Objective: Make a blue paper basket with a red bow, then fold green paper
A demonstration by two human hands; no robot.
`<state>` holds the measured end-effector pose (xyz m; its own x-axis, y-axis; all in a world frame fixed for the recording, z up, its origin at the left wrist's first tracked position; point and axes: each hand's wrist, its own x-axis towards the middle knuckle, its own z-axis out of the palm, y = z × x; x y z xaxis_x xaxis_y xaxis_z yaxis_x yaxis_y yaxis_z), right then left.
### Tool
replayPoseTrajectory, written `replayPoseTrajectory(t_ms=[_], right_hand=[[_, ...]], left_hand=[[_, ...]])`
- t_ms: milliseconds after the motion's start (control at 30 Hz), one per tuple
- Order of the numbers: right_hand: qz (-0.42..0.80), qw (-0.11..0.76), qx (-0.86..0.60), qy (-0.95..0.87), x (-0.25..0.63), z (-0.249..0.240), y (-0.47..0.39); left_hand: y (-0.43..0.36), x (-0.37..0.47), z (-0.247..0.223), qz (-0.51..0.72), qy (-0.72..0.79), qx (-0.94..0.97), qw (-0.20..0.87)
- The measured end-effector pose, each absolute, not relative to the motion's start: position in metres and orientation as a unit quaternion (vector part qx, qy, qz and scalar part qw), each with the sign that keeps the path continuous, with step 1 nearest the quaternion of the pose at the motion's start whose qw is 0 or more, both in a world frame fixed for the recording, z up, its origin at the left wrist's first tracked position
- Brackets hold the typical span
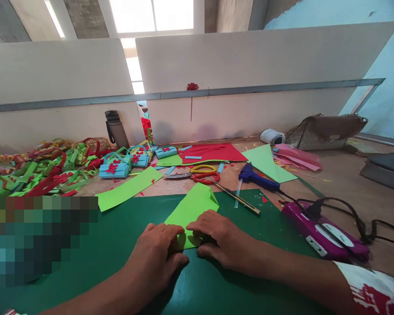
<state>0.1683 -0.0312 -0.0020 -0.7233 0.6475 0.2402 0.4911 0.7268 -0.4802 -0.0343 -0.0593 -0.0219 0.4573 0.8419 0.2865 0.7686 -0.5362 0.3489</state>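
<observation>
A sheet of bright green paper (pixel 191 208) lies on the dark green mat (pixel 111 245), with a fold at its far right corner. At its near edge, my left hand (pixel 156 251) grips the paper between curled fingers and thumb. Close beside it, my right hand (pixel 221 238) holds the same edge in a like way. Just beyond the paper are scissors (pixel 197 175) with a red and a yellow handle, and a thin gold-coloured cutter (pixel 238 199). A blue glue gun (pixel 258 178) lies to the right, its clear stick pointing toward me.
A purple power strip (pixel 325 232) with black cords sits at the right. Small blue paper bags (pixel 114 168) and a pile of green and red paper pieces (pixel 59 170) stand at left. Behind are red paper (pixel 213 152), a bottle (pixel 117 129) and a handbag (pixel 325 131).
</observation>
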Motion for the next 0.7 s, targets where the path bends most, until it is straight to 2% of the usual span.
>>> replayPoseTrajectory(t_ms=[167,367,500,700], right_hand=[[0.220,0.216,-0.272,-0.912,0.168,0.000,-0.033],[0.204,0.225,-0.255,-0.918,0.169,-0.003,-0.033],[0.190,0.237,-0.254,-0.918,0.170,-0.005,-0.032],[0.157,0.274,-0.288,-0.904,0.172,-0.008,-0.028]], left_hand=[[-0.056,-0.035,-0.018,0.207,0.466,0.857,0.072],[-0.052,-0.035,-0.022,0.234,0.408,0.874,0.123],[-0.053,-0.037,-0.022,0.269,0.302,0.914,0.018],[-0.063,-0.042,-0.001,0.205,0.152,0.961,-0.110]])
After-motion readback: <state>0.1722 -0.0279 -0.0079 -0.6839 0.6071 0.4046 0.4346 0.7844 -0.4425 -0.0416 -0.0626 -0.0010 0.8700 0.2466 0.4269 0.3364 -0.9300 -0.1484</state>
